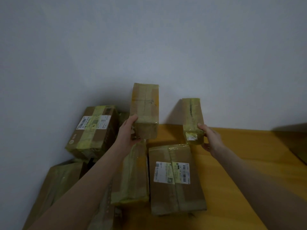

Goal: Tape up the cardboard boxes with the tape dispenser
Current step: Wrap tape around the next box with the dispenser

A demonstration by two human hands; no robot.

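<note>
My left hand (127, 131) grips the near end of a long taped cardboard box (144, 105), which it holds raised near the wall. My right hand (210, 138) grips the near end of a narrower taped box (192, 113) with a small label on its end, also raised off the table. Below them, a labelled flat box (176, 180) and a slimmer taped box (132, 176) lie on the yellow wooden table (240, 155). No tape dispenser is in view.
A labelled box (94, 130) sits stacked at the left against the grey wall (149, 47). Another large box (56, 183) lies below it at the table's left edge. The table's right half shows bare wood.
</note>
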